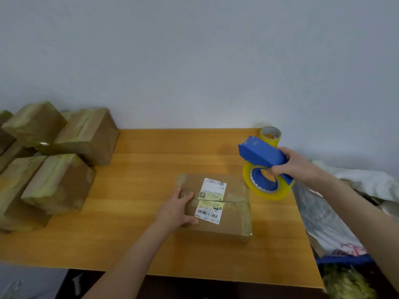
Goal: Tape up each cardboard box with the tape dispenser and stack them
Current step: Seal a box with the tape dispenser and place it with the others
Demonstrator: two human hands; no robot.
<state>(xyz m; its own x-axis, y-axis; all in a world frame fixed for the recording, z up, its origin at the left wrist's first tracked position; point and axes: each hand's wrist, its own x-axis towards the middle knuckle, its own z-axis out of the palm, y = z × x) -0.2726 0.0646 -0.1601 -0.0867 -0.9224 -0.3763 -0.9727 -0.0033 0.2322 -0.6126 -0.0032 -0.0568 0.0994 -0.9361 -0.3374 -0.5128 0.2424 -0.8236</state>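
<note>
On a wooden table, a flat cardboard box with white shipping labels lies centred, its top seam unsealed. The left hand presses flat, fingers spread, on its left edge. The right hand, closed around a blue tape dispenser, hovers just right. Best to keep the flaps pinned and lay tape straight along the seam.

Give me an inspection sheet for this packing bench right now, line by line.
Surface: wooden table, against a pale wall.
Job's things: labelled box at centre; taped boxes stacked at left; blue tape dispenser raised beside the box.
Clutter: spare tape roll at far edge.
Grippers: left hand resting on the box; right hand gripping the dispenser.
Cables: nothing seen.
Surroundings: bags and cloth at right.
</note>
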